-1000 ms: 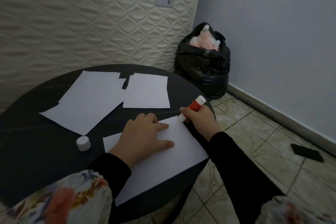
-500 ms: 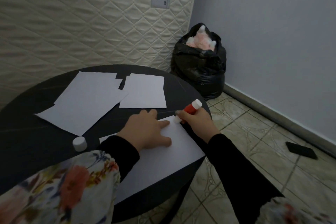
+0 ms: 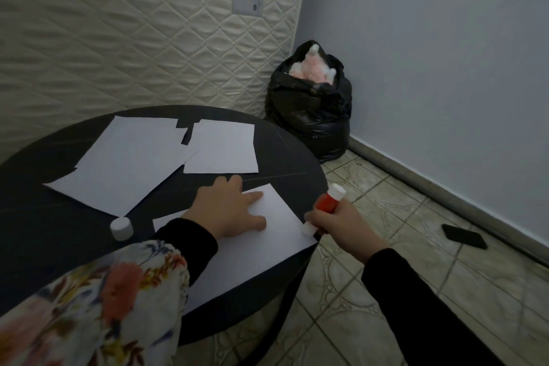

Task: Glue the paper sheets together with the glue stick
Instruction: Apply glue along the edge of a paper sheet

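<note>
A white paper sheet (image 3: 255, 249) lies at the near right edge of the round black table (image 3: 44, 217). My left hand (image 3: 228, 208) presses flat on it, fingers spread. My right hand (image 3: 341, 226) grips the red glue stick (image 3: 326, 202), tilted, with its white tip touching the sheet's right corner. The white glue cap (image 3: 121, 228) stands on the table left of the sheet. Further back lie a large white sheet (image 3: 124, 163) and a smaller one (image 3: 222, 147), their edges overlapping.
A quilted mattress (image 3: 133, 24) leans upright behind the table. A black rubbish bag (image 3: 312, 116) with pink stuffing sits in the corner. A dark phone (image 3: 463, 236) lies on the tiled floor near the blue wall's skirting.
My right hand has slid the glue stick along the sheet's right edge, from the far corner toward the near right corner. My left hand stays pressed on the sheet.
</note>
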